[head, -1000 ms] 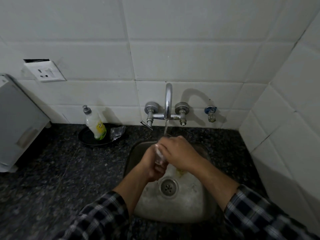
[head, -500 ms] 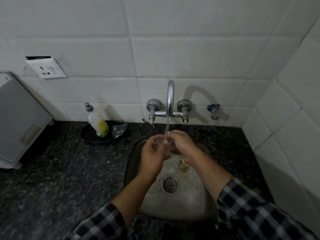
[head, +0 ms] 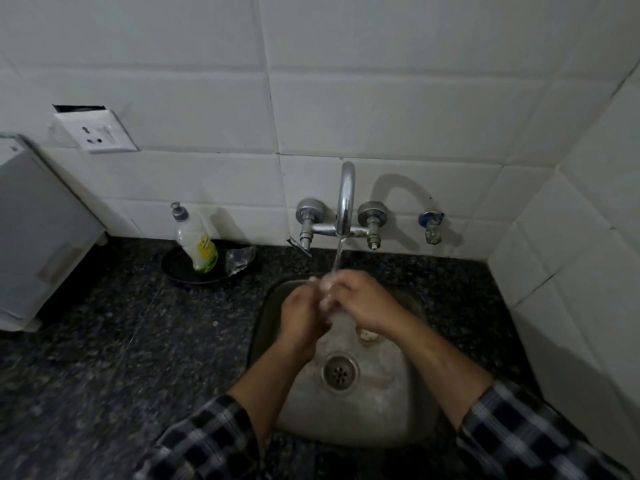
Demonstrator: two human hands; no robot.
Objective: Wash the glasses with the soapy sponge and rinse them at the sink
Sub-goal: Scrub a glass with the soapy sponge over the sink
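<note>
1. Both hands are together over the back part of the sink (head: 381, 403), just under the tap (head: 346, 199).
2. The left hand (head: 303, 318) has its fingers curled round a clear glass (head: 325, 294), gripping it from the left side.
3. The right hand (head: 363, 303) closes over the same glass from the right, with its fingers bent against it. The glass is blurred and mostly hidden between the two hands, so I cannot tell whether it is upright or tilted.
4. A thin stream of water (head: 337, 254) runs from the tap and lands on the glass where the hands meet.
5. In the sink, just below the right wrist, lies a small yellowish lump (head: 367, 335), too blurred to name. The drain (head: 340, 373) is nearer the person, between the forearms.
6. Both forearms are bare, with checked sleeves (head: 214, 441) pushed up.
7. On the dark speckled surface (head: 138, 341) to the left of the sink stands a bottle of dish soap (head: 196, 242) in a black dish (head: 180, 270), with a crumpled clear wrapper (head: 239, 259) at the dish's right edge.
8. A white box-like appliance (head: 38, 237) stands at the far left of the surface.
9. On the tiled wall there is a socket (head: 95, 131) at the upper left, and a small valve (head: 431, 226) with a blue handle to the right of the tap.
</note>
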